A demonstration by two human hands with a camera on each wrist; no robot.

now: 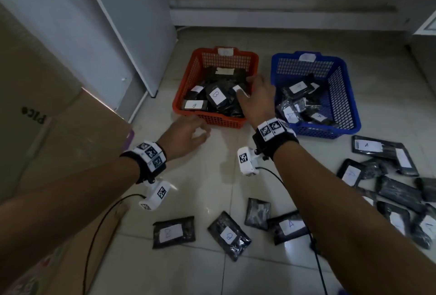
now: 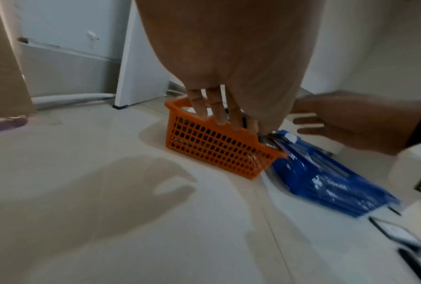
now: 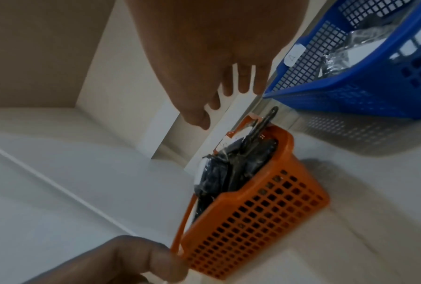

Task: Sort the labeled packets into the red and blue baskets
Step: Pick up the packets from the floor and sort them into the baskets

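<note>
Both the right hand (image 1: pixel 256 99), over the red basket (image 1: pixel 184 87), and the left hand (image 1: pixel 186 135) have fingers spread, empty; floor packets (image 1: pixel 228 234) look light, soft, slippery; pinch an edge.

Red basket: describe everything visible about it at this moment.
The red basket is rectangular orange-red plastic with lattice walls and a smooth rim, standing upright on the tiled floor, left of the blue basket. A white tag sits on its far rim. It holds many dark packets with white labels, some reading B. The right hand reaches over its right side with fingers spread; the left hand is at its near wall; contact unclear.
</note>
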